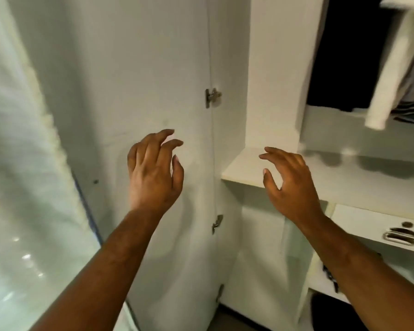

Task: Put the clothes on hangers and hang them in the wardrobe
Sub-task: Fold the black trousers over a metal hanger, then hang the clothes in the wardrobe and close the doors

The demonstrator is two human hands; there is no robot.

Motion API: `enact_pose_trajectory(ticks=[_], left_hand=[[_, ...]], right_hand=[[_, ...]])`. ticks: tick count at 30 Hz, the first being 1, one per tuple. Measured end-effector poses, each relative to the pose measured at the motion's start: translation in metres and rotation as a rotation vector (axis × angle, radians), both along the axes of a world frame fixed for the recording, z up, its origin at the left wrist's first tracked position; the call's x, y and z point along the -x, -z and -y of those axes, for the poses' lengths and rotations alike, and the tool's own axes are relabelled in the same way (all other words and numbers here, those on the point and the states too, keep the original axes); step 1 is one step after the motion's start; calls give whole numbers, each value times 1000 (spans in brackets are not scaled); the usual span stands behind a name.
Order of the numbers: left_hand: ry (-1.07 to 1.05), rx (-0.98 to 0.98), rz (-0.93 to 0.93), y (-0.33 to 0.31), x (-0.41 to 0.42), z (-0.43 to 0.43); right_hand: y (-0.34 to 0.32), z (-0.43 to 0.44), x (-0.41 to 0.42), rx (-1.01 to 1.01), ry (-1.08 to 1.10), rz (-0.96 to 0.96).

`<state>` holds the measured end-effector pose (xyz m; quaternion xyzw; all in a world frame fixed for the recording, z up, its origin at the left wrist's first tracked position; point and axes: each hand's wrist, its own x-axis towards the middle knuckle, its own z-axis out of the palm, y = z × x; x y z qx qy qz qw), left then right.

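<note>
Both hands are held up in front of the white wardrobe (273, 80) and grip nothing. The left hand (153, 173) has its fingers (167, 137) spread and loosely curled at the smooth, flat inner face of the open door (129, 68); I cannot tell whether the tips touch it. The right hand (289, 185) is just as relaxed, with its bent fingers hovering over the square front corner of a glossy shelf (244, 168).

A small metal hinge (212, 97) sits above and to the right of the left fingertips.

The clothes hang up and to the right of the right fingers, well apart from them, in the dark compartment. They are a soft white garment (390, 75) with a long tubular sleeve, and beside it a black-and-white striped fabric (409, 113).

Below and to the right of the right fingers is a flat drawer front (359, 220) with a curved, shiny metal handle (400, 236).
</note>
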<state>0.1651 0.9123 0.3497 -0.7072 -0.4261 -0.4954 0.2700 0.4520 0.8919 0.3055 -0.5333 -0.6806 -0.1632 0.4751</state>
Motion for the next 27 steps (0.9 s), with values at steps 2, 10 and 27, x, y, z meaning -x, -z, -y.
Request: enact_pose_trajectory(ticks=[2,10,27], left_hand=[[-64,-94,36,0,21,14],[-58,133,668,11,80,40],[-68,259,1027,22,13,55]], right_hand=[[4,0,34,13,-68,-5],[4,8,146,103,-300,-16],[14,59,45,214,-308,-78]])
